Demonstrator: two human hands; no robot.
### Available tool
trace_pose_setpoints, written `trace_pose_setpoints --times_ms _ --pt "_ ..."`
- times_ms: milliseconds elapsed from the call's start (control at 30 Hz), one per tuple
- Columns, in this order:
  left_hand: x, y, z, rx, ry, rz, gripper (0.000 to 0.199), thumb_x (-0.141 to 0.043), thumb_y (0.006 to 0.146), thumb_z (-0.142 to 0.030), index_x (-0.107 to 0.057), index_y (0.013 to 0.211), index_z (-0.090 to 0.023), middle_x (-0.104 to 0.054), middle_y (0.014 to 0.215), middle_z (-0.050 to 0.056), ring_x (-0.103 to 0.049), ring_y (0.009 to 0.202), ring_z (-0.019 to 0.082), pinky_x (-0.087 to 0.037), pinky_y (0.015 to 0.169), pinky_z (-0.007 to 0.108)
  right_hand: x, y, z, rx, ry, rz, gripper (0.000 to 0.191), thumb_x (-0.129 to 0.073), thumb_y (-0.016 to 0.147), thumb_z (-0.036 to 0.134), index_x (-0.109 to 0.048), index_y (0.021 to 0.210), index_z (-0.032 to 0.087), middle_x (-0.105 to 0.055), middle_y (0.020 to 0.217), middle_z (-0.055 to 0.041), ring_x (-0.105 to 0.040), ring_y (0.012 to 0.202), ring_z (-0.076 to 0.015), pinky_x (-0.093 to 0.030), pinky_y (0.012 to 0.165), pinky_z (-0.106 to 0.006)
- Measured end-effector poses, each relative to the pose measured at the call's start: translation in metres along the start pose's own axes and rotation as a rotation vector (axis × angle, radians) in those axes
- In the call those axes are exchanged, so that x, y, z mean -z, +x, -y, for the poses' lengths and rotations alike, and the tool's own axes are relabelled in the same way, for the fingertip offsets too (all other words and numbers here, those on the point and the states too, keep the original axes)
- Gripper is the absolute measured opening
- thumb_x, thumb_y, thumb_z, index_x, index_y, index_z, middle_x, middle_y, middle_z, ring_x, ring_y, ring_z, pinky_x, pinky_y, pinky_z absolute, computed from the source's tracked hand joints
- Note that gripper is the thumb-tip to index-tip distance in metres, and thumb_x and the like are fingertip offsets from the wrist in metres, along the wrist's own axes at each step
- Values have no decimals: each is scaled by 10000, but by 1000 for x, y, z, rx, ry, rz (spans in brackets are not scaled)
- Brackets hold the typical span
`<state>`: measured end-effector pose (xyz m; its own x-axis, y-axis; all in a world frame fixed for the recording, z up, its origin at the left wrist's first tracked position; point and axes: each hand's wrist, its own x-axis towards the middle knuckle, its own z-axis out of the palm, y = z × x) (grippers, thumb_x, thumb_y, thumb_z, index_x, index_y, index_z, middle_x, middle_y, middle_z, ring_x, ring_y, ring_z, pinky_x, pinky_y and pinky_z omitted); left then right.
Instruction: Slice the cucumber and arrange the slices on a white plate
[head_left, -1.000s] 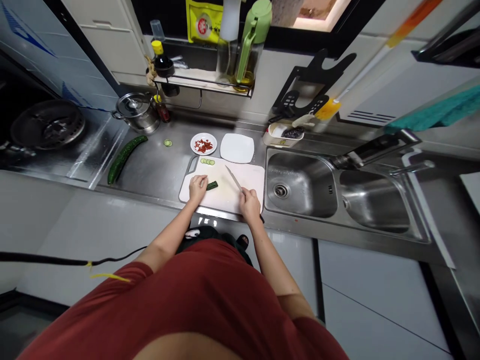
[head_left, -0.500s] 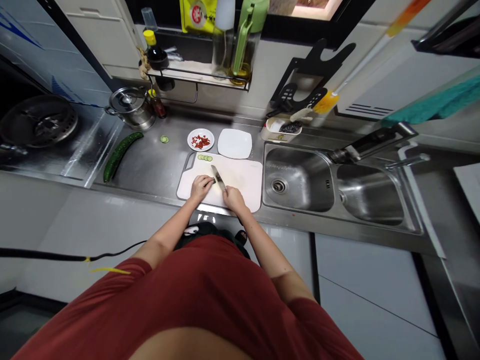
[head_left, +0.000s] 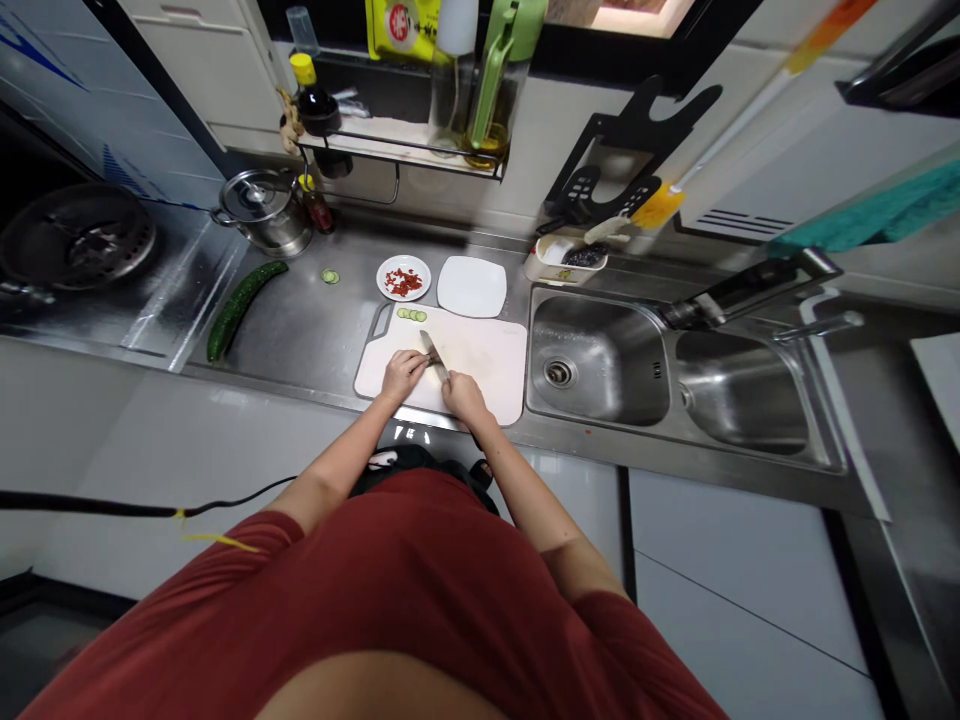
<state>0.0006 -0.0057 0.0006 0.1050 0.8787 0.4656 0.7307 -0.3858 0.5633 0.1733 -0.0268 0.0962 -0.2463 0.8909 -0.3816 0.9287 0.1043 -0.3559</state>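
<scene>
My left hand (head_left: 405,375) is closed on a small dark piece of food (head_left: 430,360), pressing it onto the white cutting board (head_left: 491,365). Its kind is too small to make out. My right hand (head_left: 464,398) grips the handle of a kitchen knife (head_left: 433,347), whose blade points away from me and lies against the dark piece. A short row of cucumber slices (head_left: 412,315) rests at the board's far left. Beyond the board stand a white plate of chopped red pieces (head_left: 403,278) and a bare square white plate (head_left: 471,287).
To the left lie a whole cucumber (head_left: 241,308) and a few slices (head_left: 329,276). A lidded steel pot (head_left: 266,215) and a small red bottle (head_left: 317,207) stand behind them. The double sink (head_left: 600,360) adjoins the board's right side; a bottle shelf (head_left: 397,146) overhangs the back.
The knife and my right hand have shifted slightly left, bringing the blade against the dark piece. My left hand keeps its hold; the whole view has moved a little.
</scene>
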Motion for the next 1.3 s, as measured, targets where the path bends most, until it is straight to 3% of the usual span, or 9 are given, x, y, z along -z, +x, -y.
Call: trace_pose_setpoints --times_ms 367,700,1300 --pt "1 0 -2 4 -16 7 216 -516 907 -309 -700 966 -213 -671 929 62 -567 904 179 -484 838 345 -1 -6 -1 -9 -18 53 253 -366 931 165 -487 1149 125 -650 1018 -160 -631 929 -239 -452 773 -299" --pt "1 1 -4 33 -16 21 220 -509 909 -310 -701 949 -210 -673 934 66 -575 904 185 -484 837 355 0 -24 -4 -41 -55 124 237 -360 927 128 -489 1126 124 -643 1024 -159 -631 946 -234 -453 779 -293" --pt "4 1 -5 20 -32 52 231 -486 920 -302 -686 992 -212 -677 976 73 -587 943 185 -481 865 370 -2 3 5 -7 -53 84 262 -359 901 101 -511 1113 125 -644 1007 -162 -635 924 -249 -467 762 -312"
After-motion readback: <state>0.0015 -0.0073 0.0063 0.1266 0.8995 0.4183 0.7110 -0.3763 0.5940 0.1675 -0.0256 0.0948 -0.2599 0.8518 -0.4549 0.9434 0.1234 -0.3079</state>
